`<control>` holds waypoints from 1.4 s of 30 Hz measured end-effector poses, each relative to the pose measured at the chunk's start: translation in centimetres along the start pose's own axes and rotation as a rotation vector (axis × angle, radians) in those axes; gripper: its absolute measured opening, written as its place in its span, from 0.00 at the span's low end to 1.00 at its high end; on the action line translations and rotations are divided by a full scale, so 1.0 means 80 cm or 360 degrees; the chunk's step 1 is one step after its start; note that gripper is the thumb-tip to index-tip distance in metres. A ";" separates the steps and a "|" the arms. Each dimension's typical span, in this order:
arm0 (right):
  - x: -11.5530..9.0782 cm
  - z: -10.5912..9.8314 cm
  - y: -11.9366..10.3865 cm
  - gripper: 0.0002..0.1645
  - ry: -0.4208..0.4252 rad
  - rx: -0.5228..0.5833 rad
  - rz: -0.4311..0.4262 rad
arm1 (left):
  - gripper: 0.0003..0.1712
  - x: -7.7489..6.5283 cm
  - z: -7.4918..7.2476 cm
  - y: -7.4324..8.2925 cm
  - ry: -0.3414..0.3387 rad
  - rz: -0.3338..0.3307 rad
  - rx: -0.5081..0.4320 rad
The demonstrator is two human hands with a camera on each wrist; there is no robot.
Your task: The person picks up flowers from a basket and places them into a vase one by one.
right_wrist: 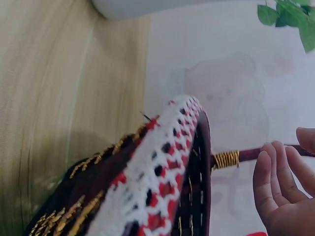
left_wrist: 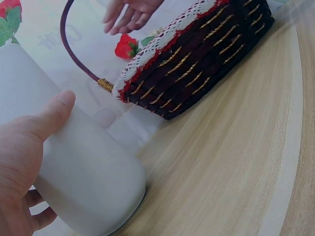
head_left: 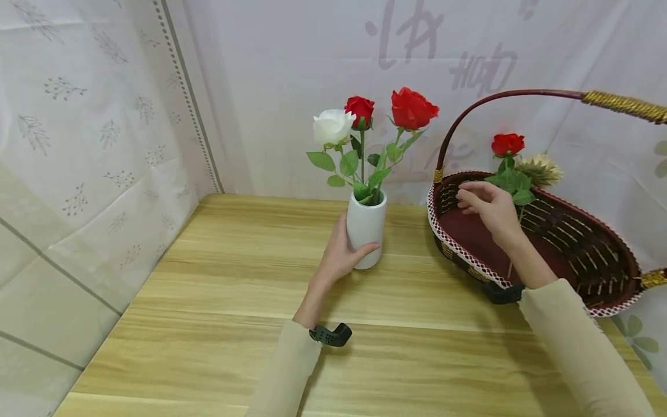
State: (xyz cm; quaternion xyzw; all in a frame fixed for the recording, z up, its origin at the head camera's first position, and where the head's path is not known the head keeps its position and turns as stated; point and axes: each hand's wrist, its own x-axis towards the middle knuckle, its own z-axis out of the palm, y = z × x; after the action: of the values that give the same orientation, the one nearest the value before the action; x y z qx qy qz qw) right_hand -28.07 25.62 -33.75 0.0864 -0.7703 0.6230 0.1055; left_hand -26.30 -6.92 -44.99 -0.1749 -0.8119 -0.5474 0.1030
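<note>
A white vase [head_left: 366, 231] stands on the wooden table, and my left hand [head_left: 341, 249] grips its side, thumb across the front. In it are a white rose [head_left: 333, 127], a small red rose [head_left: 359, 112] and a larger red rose [head_left: 413, 108] with green leaves. My right hand [head_left: 490, 208] is over the wicker basket [head_left: 583, 231], holding nothing, its fingers loosely bent. Behind that hand a red rose [head_left: 507, 145] and a pale yellowish flower [head_left: 539, 171] rise from the basket. The right wrist view shows the right hand's fingers [right_wrist: 283, 172] relaxed beside the basket handle.
The basket's tall arched handle [head_left: 513, 92], partly wrapped in gold cord, rises over the right side. White and red lace trim [head_left: 471, 272] runs along its rim. Patterned cloth [head_left: 271, 87] hangs behind the table [head_left: 229, 289] and along its left.
</note>
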 end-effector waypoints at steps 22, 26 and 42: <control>0.011 -0.057 0.019 0.09 0.0298 0.0082 0.0107 | 0.57 -0.001 -0.002 0.004 -0.0003 -0.0010 0.0004; 0.013 -0.066 0.025 0.07 0.0425 0.0090 0.0129 | 0.57 -0.002 -0.002 0.005 -0.0006 -0.0009 -0.0006; 0.024 -0.102 0.031 0.11 0.0766 -0.0069 0.0369 | 0.58 -0.002 -0.001 0.004 -0.0018 -0.0027 -0.0005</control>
State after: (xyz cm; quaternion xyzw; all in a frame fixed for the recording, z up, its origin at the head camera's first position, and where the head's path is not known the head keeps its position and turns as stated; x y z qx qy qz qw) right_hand -30.13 34.10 -33.90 -0.1553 -0.7410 0.6168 0.2154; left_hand -26.03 -6.91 -44.76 -0.1711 -0.8132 -0.5484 0.0934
